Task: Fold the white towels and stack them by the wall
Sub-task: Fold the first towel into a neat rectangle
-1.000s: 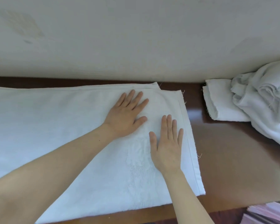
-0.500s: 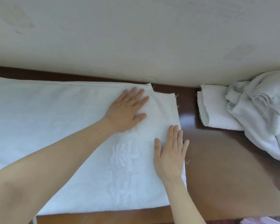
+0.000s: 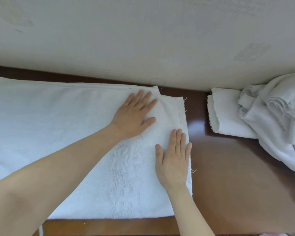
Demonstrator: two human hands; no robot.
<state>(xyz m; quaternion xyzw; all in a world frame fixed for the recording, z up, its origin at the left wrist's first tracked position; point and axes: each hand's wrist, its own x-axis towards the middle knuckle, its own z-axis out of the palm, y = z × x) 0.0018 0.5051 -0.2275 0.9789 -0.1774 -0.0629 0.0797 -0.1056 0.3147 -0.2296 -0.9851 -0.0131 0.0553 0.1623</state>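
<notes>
Plainly, from the head view, the white towel (image 3: pixel 58 133) lies doubled on the desk (image 3: pixel 237 184), its far edge along the wall (image 3: pixel 143 40). The left hand (image 3: pixel 134 114) and right hand (image 3: pixel 174 160) press flat on it, fingers straight, gripping nothing. Near the wall the upper layer's corner sits short of the lower one, and I judge that folding on would lock in that skew. Also against the wall sit a folded towel (image 3: pixel 228 113) and a crumpled heap (image 3: pixel 279 125). No container shows.
</notes>
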